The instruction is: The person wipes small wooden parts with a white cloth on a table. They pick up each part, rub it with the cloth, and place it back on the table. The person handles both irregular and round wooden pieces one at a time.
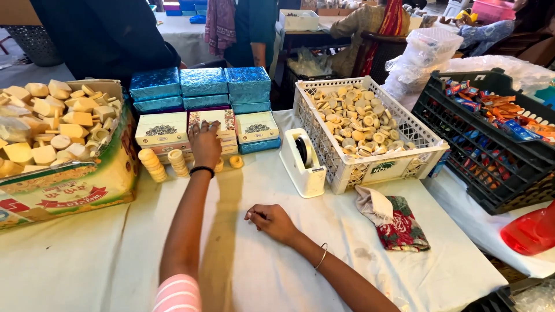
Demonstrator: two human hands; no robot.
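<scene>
Head view, only cam I've got. My left hand (205,141) is stretched way fwd, arm nearly straight, palm down, fingers together and laid flat on the middle patterned box (212,120) in the front row of small cream-lidded boxes. It's touching the lid, not pinching it; can't tell if the thumb hooks the near edge. That box lies straight ahead of me and a bit left, long side running left-right across the table (87,260), short side toward me. It sits between two look-alike boxes: left box (161,128) and right box (256,126), both just beside it. Behind the row, blue foil boxes (202,81) are stacked higher.

Just under my left wrist, near side of the boxes, short stacks of round soaps (151,163) stand on the cloth, w/ a loose one (236,161) to the right.

My right hand (272,221) is well back, resting on the table close to me, fingers curled in loosely, holding nothing I can see. So the left is by far the nearer hand to the box; the right is well apart from it.

Around: a carton of soap bars (63,124) at far left, tape dispenser (303,156) right of the boxes, white crate of round soaps (361,124) beside it, a folded floral cloth (393,219) near the right forearm, black crate (491,150) at far right.
</scene>
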